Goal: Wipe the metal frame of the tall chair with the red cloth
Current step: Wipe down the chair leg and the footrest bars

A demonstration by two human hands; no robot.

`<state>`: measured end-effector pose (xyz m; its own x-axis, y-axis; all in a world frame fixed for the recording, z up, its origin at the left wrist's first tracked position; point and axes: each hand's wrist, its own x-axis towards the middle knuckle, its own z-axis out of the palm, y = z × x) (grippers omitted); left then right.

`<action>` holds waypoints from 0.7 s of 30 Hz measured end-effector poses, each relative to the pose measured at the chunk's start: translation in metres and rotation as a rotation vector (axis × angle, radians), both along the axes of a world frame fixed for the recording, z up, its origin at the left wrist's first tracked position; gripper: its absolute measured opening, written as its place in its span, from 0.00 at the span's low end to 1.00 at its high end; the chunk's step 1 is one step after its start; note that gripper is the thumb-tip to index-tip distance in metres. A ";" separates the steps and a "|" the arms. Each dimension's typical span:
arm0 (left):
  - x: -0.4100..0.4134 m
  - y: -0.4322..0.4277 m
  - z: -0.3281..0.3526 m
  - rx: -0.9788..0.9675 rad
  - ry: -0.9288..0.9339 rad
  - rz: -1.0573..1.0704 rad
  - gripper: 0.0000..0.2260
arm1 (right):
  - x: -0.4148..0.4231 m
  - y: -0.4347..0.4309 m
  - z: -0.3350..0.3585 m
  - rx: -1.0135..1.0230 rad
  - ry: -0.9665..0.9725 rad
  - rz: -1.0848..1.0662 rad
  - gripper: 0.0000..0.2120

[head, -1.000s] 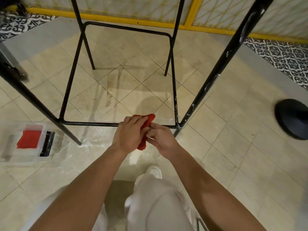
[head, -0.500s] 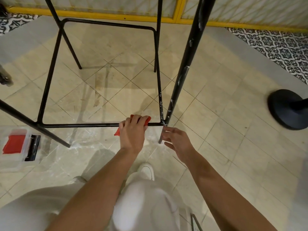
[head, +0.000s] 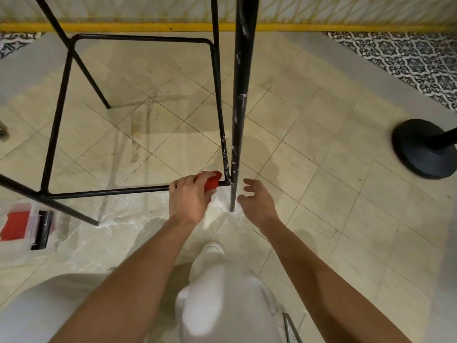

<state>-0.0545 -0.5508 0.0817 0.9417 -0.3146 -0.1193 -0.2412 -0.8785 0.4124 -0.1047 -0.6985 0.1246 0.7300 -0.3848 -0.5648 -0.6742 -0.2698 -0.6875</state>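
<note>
Our left hand (head: 190, 199) closed around the red cloth (head: 212, 182), pressing it on the near footrest bar (head: 108, 191) at its right corner, our right hand (head: 257, 201) empty (fingers spread, loosely curled) just beside the scuffed front leg (head: 238, 134), tiled floor (head: 321, 169) beyond.

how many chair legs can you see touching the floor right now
3: the thick near leg beside the red cloth, a near-left leg ending by the plastic box, and a far leg. The fourth's foot seems hidden behind the thick leg.
</note>
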 end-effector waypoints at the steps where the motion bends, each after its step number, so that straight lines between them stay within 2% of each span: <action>1: -0.001 -0.002 0.001 -0.031 -0.006 0.008 0.18 | -0.001 0.000 0.000 0.005 0.001 -0.001 0.23; 6: -0.003 -0.012 0.008 -0.301 -0.099 0.130 0.19 | 0.000 -0.002 0.003 -0.002 -0.002 -0.002 0.24; 8: -0.002 -0.021 0.012 -0.337 -0.097 0.105 0.20 | 0.001 -0.003 0.004 -0.007 -0.009 0.010 0.25; 12: 0.001 -0.033 0.000 -0.263 0.070 -0.010 0.20 | 0.004 -0.003 0.004 -0.012 -0.017 0.026 0.26; 15: -0.004 -0.030 -0.012 -0.184 -0.014 -0.129 0.20 | 0.007 -0.004 0.003 -0.039 -0.019 0.046 0.26; 21: -0.008 -0.022 -0.006 -0.212 -0.055 -0.153 0.18 | 0.013 0.001 -0.001 -0.082 -0.007 0.112 0.28</action>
<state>-0.0626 -0.5726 0.0758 0.8846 -0.4660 0.0145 -0.3915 -0.7255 0.5660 -0.0917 -0.6972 0.1232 0.7746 -0.3454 -0.5299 -0.6322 -0.3988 -0.6643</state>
